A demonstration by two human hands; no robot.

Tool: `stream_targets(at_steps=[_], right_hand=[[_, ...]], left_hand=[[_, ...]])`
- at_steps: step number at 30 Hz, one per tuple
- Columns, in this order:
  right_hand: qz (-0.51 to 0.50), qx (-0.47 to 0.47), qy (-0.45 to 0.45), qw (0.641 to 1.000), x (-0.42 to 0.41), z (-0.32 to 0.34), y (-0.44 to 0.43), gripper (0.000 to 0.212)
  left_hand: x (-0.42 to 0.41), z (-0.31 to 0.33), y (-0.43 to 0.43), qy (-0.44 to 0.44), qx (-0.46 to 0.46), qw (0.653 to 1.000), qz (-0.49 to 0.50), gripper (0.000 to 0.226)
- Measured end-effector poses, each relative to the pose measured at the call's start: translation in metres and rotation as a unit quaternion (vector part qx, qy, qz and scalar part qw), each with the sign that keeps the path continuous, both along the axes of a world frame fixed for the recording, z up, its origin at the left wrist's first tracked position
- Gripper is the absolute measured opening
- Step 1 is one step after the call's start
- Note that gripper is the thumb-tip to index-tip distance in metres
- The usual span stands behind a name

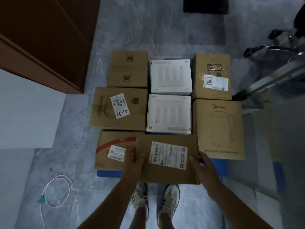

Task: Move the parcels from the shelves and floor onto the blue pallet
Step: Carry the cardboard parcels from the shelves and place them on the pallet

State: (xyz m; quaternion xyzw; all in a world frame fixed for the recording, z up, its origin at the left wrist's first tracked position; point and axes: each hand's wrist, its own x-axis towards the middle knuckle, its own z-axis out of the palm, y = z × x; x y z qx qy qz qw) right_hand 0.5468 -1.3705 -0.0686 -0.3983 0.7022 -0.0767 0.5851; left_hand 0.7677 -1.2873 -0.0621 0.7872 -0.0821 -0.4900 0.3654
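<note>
Both feet in pale sneakers (155,200) stand at frame bottom, just short of the blue pallet (109,173), w/ bare forearms reaching fwd over them. Far left on the grey floor lies a white cable loop (57,190), and above it a white panel (28,109) beside a dark brown wooden cabinet (42,35). Next right, on the pallet's left column: a brown box w/ red stripe (113,151) nearest, a brown box marked 8825 (118,109) behind it, and a plain brown box (127,68) at the far end. Left hand (133,160) clamps the left edge of the held cardboard parcel (168,160), thumb on top, fingers under; it overlaps the red-stripe box. The parcel is flat, label up, held at the pallet's near edge in the centre gap, its near side overhanging the pallet toward the shoes; can't tell if it rests on the pallet. Behind it sit two white boxes (170,113) in a row, one after the other. Right hand (202,164) grips the parcel's right edge the same way, thumb on top. Right column: a large brown kettle-print box (219,128) touching the parcel's far right corner, and a taped brown box marked 7786 (212,75) behind. Far right, a metal chair base (272,48), blurred
</note>
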Motion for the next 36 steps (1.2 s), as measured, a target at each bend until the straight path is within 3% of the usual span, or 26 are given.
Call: stream_targets(at_steps=[5,9,16,22,26,31,34,36], right_hand=[[0.010,0.019,0.047,0.999,0.001,-0.082,0.005,0.044],[0.035,-0.022,0.101,0.994,0.009,-0.119,0.003,0.041],[0.060,-0.116,0.202,0.971,0.008,-0.147,-0.002,0.043],[0.113,-0.086,0.239,0.961,0.032,-0.159,-0.006,0.057],[0.130,-0.049,0.219,0.966,0.041,-0.176,-0.021,0.051],[0.174,-0.004,0.205,0.963,0.039,-0.188,-0.030,0.066],[0.174,0.022,0.172,0.969,0.037,-0.181,-0.025,0.081],[0.184,0.018,0.161,0.970,0.037,-0.169,-0.023,0.079]], left_hand=[[0.003,-0.082,-0.009,0.021,0.011,0.999,-0.036,0.029],[-0.002,-0.126,-0.015,0.007,0.011,0.999,-0.039,0.037],[-0.008,-0.173,-0.031,-0.010,0.006,0.998,-0.057,0.036],[-0.004,-0.190,-0.036,-0.069,0.049,0.995,-0.055,0.038],[-0.001,-0.198,-0.040,-0.124,0.060,0.988,-0.066,0.027],[-0.007,-0.210,-0.036,-0.151,0.085,0.980,-0.095,0.045],[-0.008,-0.207,-0.036,-0.149,0.108,0.978,-0.097,0.033],[-0.009,-0.195,-0.042,-0.132,0.107,0.981,-0.089,0.028]])
